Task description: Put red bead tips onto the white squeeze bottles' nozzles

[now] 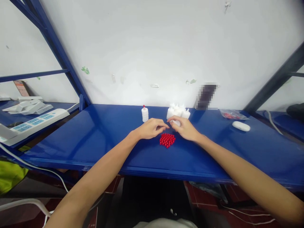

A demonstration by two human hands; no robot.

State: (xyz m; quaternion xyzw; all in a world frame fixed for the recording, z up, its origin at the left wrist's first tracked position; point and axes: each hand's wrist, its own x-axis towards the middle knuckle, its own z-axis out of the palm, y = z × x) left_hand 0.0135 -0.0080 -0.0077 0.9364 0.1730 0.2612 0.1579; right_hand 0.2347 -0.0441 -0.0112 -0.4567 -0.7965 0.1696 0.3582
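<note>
A pile of small red caps (167,140) lies on the blue table just in front of my hands. My right hand (186,128) is closed around a small white plastic bottle (176,123), partly hidden by the fingers. Close beside it, my left hand (153,128) has thumb and fingertips drawn together, pointing at that bottle; anything between them is too small to make out. Behind my right hand stands a cluster of white bottles (178,110) with narrow tips. One white bottle with a red cap (144,114) stands upright behind my left hand.
A white oval case (241,126) and a clear bag with red pieces (234,114) lie at the right. A blurred dark phone-like object (206,96) leans against the wall. On the left are a power strip (35,123) and white boxes (28,106). Blue posts flank the table.
</note>
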